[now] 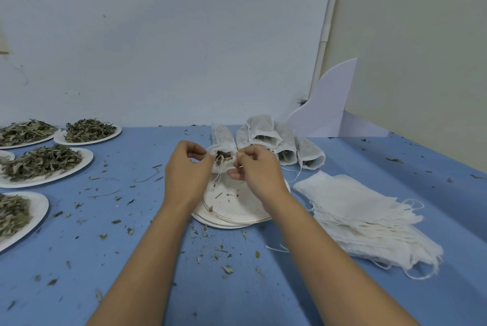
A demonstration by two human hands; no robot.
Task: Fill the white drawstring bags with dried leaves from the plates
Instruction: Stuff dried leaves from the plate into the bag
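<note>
A white drawstring bag (pixel 222 141) holding dried leaves lies with its mouth toward me, just above a stack of emptied paper plates (pixel 232 207). My left hand (pixel 185 170) pinches the left rim of the bag's mouth. My right hand (pixel 254 170) pinches the right rim and the drawstring, which dangles below the opening. Several filled bags (pixel 279 138) lie grouped behind. To the right a pile of flat empty bags (pixel 363 220) rests on the blue table. Plates heaped with dried leaves (pixel 44 163) stand at the left.
Loose leaf crumbs are scattered over the blue table (pixel 131 259). A white curved card (pixel 329 104) leans in the back right corner against the wall. More leaf plates (pixel 89 132) line the far left edge.
</note>
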